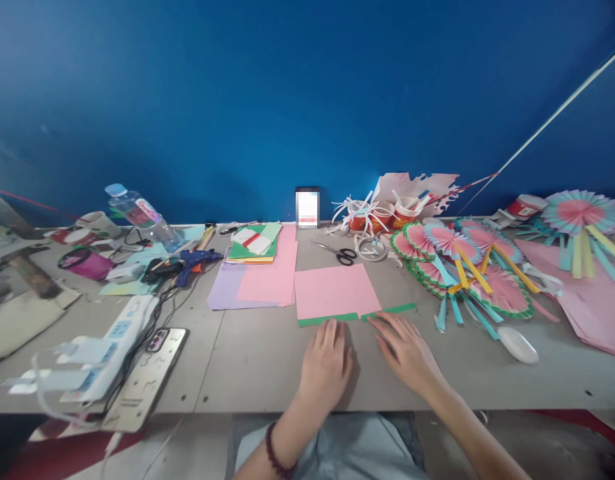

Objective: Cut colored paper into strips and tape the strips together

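A pink paper sheet (336,289) lies flat on the grey table (247,360) in front of me. Along its near edge lie two green paper strips, one at the left (328,319) and one at the right (391,310). My left hand (327,363) rests flat on the table with its fingertips touching the left strip, fingers stretched out. My right hand (407,352) lies flat too, its fingertips at the inner end of the right strip. Neither hand holds anything.
A stack of pink, purple and green sheets (260,273) lies to the left, scissors (337,253) behind the pink sheet. Folded paper fans (462,267) fill the right side. A power strip (118,333), a phone (150,373) and a glue gun (192,261) sit at left. Paper cups (387,215) stand at the back.
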Tool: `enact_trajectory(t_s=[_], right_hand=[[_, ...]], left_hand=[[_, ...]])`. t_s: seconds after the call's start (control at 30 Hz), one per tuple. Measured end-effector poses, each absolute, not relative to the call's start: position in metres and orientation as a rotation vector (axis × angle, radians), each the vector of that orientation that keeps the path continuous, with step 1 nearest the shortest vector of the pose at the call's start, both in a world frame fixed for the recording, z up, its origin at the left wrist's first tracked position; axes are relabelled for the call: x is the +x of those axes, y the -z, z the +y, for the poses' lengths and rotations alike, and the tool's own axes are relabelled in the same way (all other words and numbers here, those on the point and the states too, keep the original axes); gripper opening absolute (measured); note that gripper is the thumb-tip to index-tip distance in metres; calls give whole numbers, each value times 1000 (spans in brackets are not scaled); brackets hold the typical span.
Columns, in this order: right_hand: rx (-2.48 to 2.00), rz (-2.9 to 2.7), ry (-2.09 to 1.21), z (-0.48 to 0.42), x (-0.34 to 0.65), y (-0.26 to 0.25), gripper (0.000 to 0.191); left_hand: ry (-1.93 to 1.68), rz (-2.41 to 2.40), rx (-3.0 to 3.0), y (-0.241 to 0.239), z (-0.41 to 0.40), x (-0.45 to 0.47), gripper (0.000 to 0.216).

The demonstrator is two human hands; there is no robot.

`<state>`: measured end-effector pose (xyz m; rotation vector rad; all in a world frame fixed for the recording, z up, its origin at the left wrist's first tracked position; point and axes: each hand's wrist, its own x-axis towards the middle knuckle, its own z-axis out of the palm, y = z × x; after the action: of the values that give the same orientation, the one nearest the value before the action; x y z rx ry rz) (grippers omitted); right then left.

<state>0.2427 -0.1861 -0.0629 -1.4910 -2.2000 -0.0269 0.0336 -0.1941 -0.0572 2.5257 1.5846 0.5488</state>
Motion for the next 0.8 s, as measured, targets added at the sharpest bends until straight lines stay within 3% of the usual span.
enact_trajectory(t_s=[0.8], right_hand=[[-1571,-2211,96,-186,224,71,36]], left_hand=[[-565,1541,2523,72,-183,59,49]])
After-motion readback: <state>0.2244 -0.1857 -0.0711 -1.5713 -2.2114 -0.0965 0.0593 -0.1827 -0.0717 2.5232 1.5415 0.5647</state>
